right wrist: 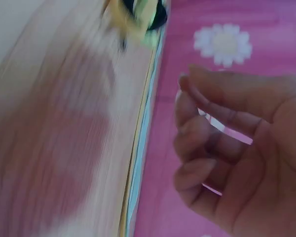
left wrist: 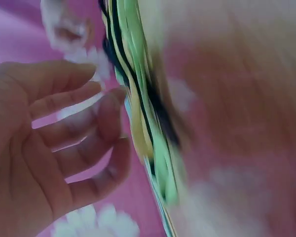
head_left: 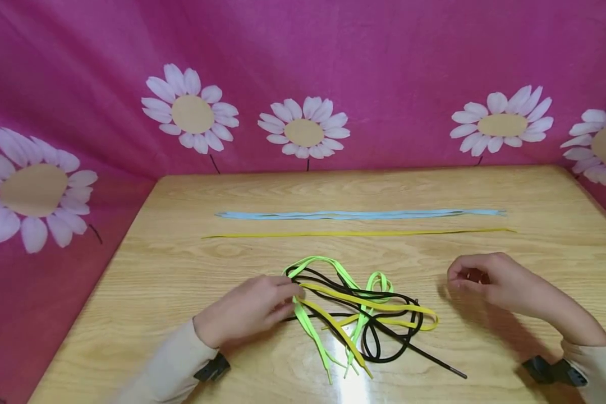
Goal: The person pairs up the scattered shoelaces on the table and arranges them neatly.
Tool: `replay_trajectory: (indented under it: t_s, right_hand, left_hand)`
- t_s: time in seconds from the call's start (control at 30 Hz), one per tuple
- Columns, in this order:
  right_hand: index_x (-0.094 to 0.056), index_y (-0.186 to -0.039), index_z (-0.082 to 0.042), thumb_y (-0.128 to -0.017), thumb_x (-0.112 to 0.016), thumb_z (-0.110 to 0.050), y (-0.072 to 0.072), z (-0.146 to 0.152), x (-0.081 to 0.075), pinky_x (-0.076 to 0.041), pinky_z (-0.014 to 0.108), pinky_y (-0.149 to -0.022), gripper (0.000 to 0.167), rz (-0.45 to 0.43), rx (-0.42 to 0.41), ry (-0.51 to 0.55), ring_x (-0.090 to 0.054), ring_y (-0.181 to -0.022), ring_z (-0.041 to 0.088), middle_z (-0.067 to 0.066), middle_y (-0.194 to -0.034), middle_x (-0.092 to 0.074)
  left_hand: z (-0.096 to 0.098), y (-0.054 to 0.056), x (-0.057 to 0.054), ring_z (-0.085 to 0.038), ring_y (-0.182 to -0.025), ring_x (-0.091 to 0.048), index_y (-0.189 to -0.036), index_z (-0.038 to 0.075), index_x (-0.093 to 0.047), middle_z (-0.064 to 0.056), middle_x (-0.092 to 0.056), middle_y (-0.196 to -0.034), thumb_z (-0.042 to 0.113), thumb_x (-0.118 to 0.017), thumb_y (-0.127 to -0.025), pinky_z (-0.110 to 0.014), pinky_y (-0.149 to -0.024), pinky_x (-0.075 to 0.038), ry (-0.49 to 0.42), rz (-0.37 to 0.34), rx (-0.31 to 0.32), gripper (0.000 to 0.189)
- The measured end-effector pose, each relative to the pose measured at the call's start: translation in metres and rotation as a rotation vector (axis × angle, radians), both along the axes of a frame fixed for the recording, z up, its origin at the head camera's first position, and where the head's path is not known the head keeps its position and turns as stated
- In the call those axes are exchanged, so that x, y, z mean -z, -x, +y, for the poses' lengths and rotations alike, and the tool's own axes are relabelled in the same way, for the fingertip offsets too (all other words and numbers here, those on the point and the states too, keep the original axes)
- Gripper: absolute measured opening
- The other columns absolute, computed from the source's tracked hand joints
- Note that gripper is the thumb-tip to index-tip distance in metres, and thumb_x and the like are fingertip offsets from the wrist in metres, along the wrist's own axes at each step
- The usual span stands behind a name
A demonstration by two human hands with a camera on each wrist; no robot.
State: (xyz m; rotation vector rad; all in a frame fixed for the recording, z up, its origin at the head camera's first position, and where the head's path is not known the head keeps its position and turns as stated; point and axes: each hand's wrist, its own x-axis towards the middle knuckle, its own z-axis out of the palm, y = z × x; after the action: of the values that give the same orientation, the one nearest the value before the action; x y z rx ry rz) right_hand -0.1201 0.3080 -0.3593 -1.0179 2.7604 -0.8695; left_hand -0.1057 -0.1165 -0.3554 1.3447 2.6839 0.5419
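Note:
A loose tangle of shoelaces lies near the middle of the table: a neon green pair point(head_left: 312, 332), a thicker black cord lace point(head_left: 436, 361) and a yellow lace point(head_left: 384, 307). At the tangle's left end is my left hand point(head_left: 249, 306), its fingertips overlapping the laces in the head view. The left wrist view shows that hand's fingers point(left wrist: 84, 128) loosely bent and spread, with no lace between thumb and fingers. My right hand point(head_left: 500, 283) hovers to the right of the tangle, palm inward. Its fingers point(right wrist: 195, 143) are loosely curled and hold nothing.
Behind the tangle, a light blue lace bundle point(head_left: 353, 215) is stretched straight across the wooden table point(head_left: 156, 314). A straight yellow lace point(head_left: 353, 233) runs parallel in front of it. A pink cloth point(head_left: 384, 56) with white daisies hangs behind the table.

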Motion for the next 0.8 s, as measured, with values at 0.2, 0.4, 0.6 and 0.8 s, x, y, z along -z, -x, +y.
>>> replay_trajectory:
  t_s: [0.2,0.4,0.6,0.8]
  right_hand:
    - [-0.064,-0.088,-0.021,-0.085,-0.071,-0.001,-0.017,-0.05,-0.009,-0.042,0.021,-0.054,0.021,0.001,-0.091,-0.069,-0.046,-0.065,-0.005,-0.019,-0.076,-0.055]
    - [-0.065,-0.088,-0.021,-0.081,-0.077,-0.008,-0.024,-0.069,-0.005,-0.037,0.021,-0.053,0.019,0.059,-0.011,-0.226,-0.042,-0.06,-0.004,-0.02,-0.07,-0.052]
    - [-0.063,-0.082,-0.025,-0.076,-0.08,-0.011,-0.025,-0.066,0.001,-0.039,0.024,-0.054,0.023,0.103,0.029,-0.274,-0.043,-0.063,-0.002,-0.018,-0.076,-0.05]
    - [-0.061,-0.078,-0.025,-0.079,-0.079,-0.013,-0.024,-0.064,0.01,-0.04,0.025,-0.055,0.022,0.071,0.019,-0.293,-0.044,-0.065,-0.001,-0.016,-0.078,-0.051]
  left_hand:
    - [0.042,-0.021,0.004,-0.005,-0.063,-0.053,-0.116,0.014,-0.059,0.004,-0.057,-0.076,0.02,-0.058,-0.097,-0.022,-0.059,-0.044,0.118,0.132,0.179,0.02]
    - [0.054,-0.023,0.01,-0.006,-0.061,-0.055,-0.086,0.017,-0.062,0.006,-0.057,-0.072,0.023,-0.055,-0.099,-0.023,-0.06,-0.045,0.133,0.172,0.17,0.015]
    - [0.053,-0.022,0.01,-0.005,-0.058,-0.053,-0.081,0.017,-0.06,0.007,-0.054,-0.067,0.023,-0.055,-0.1,-0.022,-0.056,-0.044,0.14,0.133,0.099,0.02]
    - [0.051,-0.021,0.011,-0.005,-0.058,-0.046,-0.081,0.017,-0.056,0.007,-0.049,-0.067,0.02,-0.057,-0.099,-0.02,-0.055,-0.04,0.155,0.072,0.086,0.018]
